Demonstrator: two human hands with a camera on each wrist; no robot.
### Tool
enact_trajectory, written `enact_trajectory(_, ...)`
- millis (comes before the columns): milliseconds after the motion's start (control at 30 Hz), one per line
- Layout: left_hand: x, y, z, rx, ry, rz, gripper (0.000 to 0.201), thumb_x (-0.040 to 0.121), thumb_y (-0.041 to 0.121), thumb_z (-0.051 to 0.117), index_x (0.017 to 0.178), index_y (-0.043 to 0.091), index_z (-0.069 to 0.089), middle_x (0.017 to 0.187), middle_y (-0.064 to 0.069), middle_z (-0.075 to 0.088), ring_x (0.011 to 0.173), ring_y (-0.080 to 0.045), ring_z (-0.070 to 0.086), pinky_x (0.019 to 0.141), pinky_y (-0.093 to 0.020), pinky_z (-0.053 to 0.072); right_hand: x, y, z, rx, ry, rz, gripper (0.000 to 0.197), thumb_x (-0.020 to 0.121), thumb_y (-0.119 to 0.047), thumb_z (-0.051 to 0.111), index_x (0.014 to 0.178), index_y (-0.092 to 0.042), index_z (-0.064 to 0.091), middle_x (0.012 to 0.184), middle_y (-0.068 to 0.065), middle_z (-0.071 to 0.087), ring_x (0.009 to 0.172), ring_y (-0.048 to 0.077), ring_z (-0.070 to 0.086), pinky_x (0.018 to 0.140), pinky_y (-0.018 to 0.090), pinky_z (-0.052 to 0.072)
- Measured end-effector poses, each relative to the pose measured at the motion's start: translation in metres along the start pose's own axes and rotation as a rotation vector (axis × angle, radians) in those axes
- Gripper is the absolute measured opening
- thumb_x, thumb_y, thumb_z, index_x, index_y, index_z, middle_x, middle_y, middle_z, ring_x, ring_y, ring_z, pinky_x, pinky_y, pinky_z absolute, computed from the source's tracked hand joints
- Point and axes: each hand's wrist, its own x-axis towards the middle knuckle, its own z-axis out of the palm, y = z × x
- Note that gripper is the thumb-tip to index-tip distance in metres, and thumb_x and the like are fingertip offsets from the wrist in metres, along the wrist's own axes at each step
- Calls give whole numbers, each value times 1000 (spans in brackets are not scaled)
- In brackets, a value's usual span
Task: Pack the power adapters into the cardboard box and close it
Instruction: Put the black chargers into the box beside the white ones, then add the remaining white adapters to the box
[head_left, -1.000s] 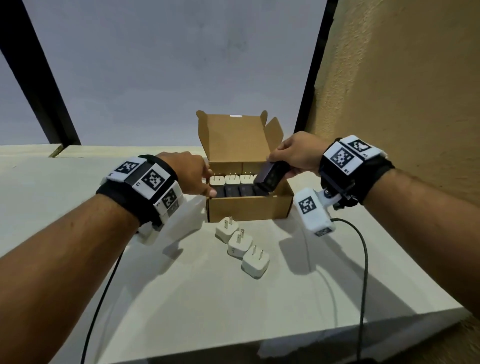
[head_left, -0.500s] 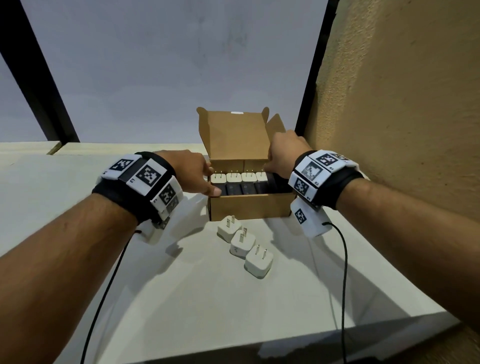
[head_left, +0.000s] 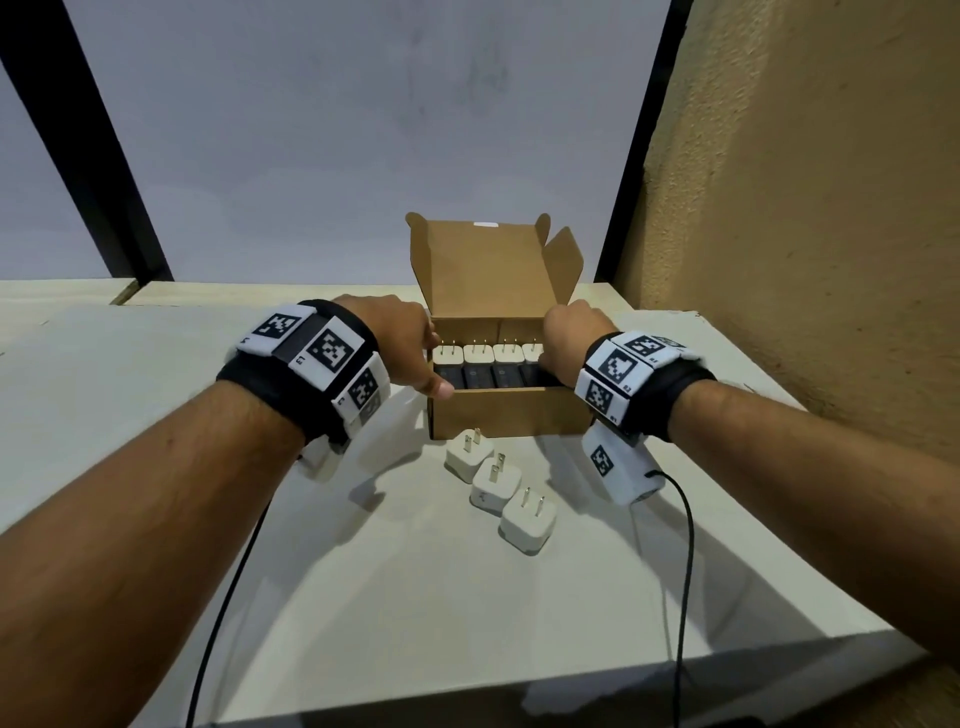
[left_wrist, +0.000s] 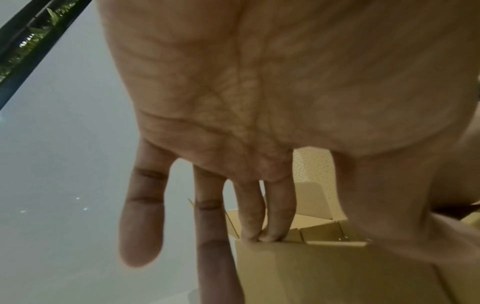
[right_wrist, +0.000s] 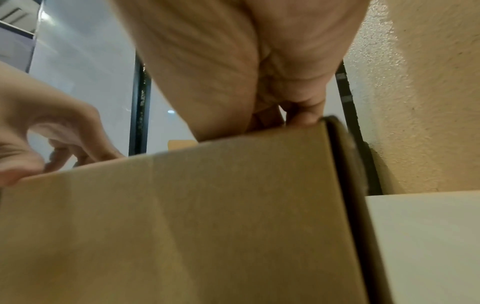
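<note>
The brown cardboard box (head_left: 493, 415) stands on the white table with its lid flap up. Inside run a back row of white adapters (head_left: 478, 354) and a front row of black adapters (head_left: 480, 376). My left hand (head_left: 434, 364) rests on the box's left front corner: straight fingertips (left_wrist: 259, 236) on the side rim, thumb on the front rim. My right hand (head_left: 566, 338) reaches into the box's right end, fingers curled down on the last black adapter, which it hides. In the right wrist view only the box front (right_wrist: 182, 226) and a bent fingertip (right_wrist: 303, 119) show.
Three loose white adapters (head_left: 496, 480) lie in a diagonal line on the table (head_left: 363, 623), just in front of the box. A rough tan wall (head_left: 805, 208) stands close on the right. Wrist-camera cables (head_left: 688, 571) trail over the table's front edge.
My right hand has carried the black adapter from above the front rim down into the box's right end and stays there. The left hand has kept its place on the corner.
</note>
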Motion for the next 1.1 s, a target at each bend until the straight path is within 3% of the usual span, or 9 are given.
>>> enact_trajectory(200,-3,-1,-1,9,-7,11,79,75,66,59,140,26,42,139,3,51,125,-21,48,102,-39,36,0,7,4,-93,-87,-10,28,94,-15,50,116,-2,59,117,19,60,108,34,58,82,35,46)
enact_trajectory(300,-1,-1,-1,16,-9,16,79,74,66,60,140,26,43,138,3,52,125,-22,48,102,-39,37,2,5,-6,-100,-106,-99,28,93,-12,48,117,-3,61,116,15,62,106,32,60,80,34,47)
enact_trajectory(433,3,-3,1,5,-11,17,80,73,67,60,140,27,43,137,2,53,122,-22,50,102,-39,38,8,-5,-8,32,-150,-308,38,96,-11,45,129,-22,61,132,3,59,120,26,55,99,32,44)
enact_trajectory(633,4,-5,2,-12,-10,29,80,73,67,60,140,26,43,136,2,55,122,-23,51,103,-39,37,7,-7,-5,-29,-218,-385,47,95,-4,41,133,-25,58,132,4,60,119,28,54,100,35,44)
enact_trajectory(800,4,-5,2,-16,-14,34,78,75,66,59,140,26,43,133,1,57,120,-23,51,103,-39,37,-6,-5,-13,-13,-180,-376,43,98,-16,47,141,-23,50,138,2,56,124,25,51,100,31,41)
enact_trajectory(867,3,-4,2,-25,-18,34,77,75,65,59,140,26,43,133,0,57,119,-23,51,102,-37,36,-20,-4,-19,115,-89,-373,37,95,-19,56,132,-20,58,127,0,63,116,21,57,92,30,46)
enact_trajectory(933,2,-4,1,-22,-17,33,77,76,65,59,141,27,43,134,0,55,121,-23,50,102,-37,35,-44,-6,-22,273,-36,-407,21,92,-22,62,111,-21,70,101,-6,68,97,14,61,80,24,48)
enact_trajectory(1000,1,-4,0,-18,-17,33,77,75,65,59,140,27,43,134,0,55,122,-23,50,102,-37,35,-70,-10,-22,325,-111,-471,15,88,-31,66,98,-22,73,86,-11,67,83,8,61,72,21,49)
enact_trajectory(1100,0,-3,-1,-7,-25,33,77,76,64,60,140,27,43,133,0,56,121,-23,50,101,-36,35,-93,-19,-15,220,-237,-528,32,81,-47,70,103,-24,71,94,-8,68,85,9,61,75,26,50)
